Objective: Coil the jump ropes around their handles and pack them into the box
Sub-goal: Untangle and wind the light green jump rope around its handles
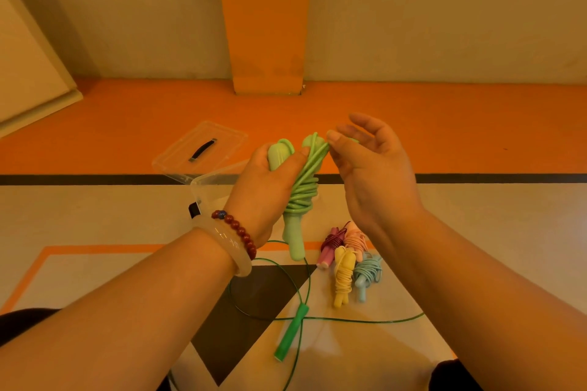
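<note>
My left hand (270, 190) grips a light green jump rope (301, 197) by its two handles, the cord coiled round them. My right hand (371, 165) is beside it, thumb and a finger pinching the cord's end at the top of the coil, the other fingers spread. The clear plastic box (203, 182) stands on the floor behind my left hand, mostly hidden. On the floor below lie coiled ropes: a dark red and pink one (330, 244), a pale pink one (355, 240), a yellow one (343, 276) and a light blue one (367, 274).
The box's clear lid (203, 149) with a dark handle lies on the orange floor behind the box. An uncoiled dark green rope (290, 336) sprawls across the floor near my knees. An orange pillar (266, 41) stands at the wall ahead.
</note>
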